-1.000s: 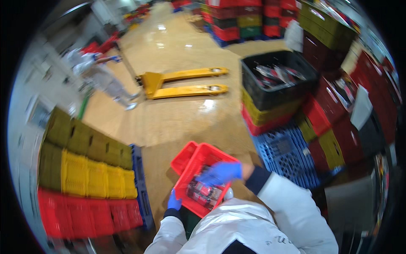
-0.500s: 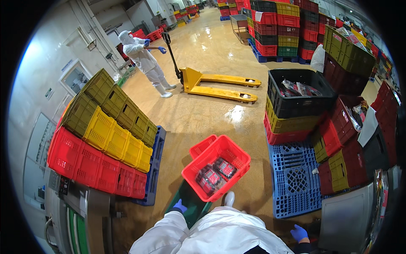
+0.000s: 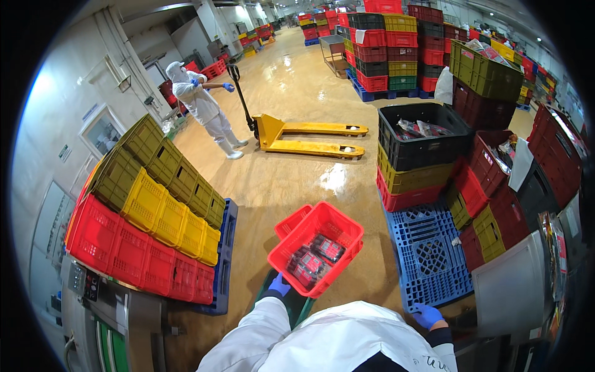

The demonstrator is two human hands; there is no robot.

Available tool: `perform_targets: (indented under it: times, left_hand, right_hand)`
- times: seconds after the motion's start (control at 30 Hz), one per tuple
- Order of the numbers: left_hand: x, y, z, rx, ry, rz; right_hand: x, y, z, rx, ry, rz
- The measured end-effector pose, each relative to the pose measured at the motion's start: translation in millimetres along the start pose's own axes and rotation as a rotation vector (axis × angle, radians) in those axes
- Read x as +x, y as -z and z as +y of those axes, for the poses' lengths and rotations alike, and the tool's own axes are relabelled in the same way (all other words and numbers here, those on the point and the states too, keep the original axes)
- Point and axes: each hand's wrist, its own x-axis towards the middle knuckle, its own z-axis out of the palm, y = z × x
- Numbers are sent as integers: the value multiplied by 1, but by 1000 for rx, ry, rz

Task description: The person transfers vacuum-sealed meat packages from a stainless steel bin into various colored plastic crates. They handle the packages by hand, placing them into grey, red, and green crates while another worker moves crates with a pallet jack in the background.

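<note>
A red plastic crate (image 3: 339, 230) stands in front of me, tilted across the view, with several dark, clear-wrapped packs (image 3: 310, 263) lying in its near part. My left hand (image 3: 279, 285), in a blue glove, is at the crate's near left edge with its fingers stretched out; whether they touch the rim is hard to tell. My right hand (image 3: 429, 315), gloved in blue too, is out to my right with fingers apart and holds nothing. It is nearest to the front edge of a blue plastic pallet (image 3: 427, 263). Beneath the crate shows a dark green surface (image 3: 299, 307).
Another red crate (image 3: 289, 224) shows behind the first. Stacked crates (image 3: 167, 204) stand on a pallet at left. A black crate (image 3: 427, 149) of packs tops a stack at right. Ahead, a person in white (image 3: 201, 102) stands by a yellow pallet jack (image 3: 273, 133).
My left hand has moved forward and right, up to the red crate's edge. My right hand has come forward toward the blue pallet. The view has shifted slightly.
</note>
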Motion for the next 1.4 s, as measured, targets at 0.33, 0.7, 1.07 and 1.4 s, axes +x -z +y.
perform_targets:
  times: [0.33,0.7,1.07,1.4]
  left_hand:
    - [-40,12,-234,-81,282,95]
    - [-75,-34,-299,348,158,-303]
    - [-50,9,-215,-128,329,95]
    - [-66,19,-183,-59,401,-30]
  right_hand:
    - [18,34,-66,-146,-3,-20]
    - [19,-2,-81,-207,46,-153]
    - [-50,-31,-60,-128,-53,-82]
    - [-115,-96,-26,-51,-172,-73]
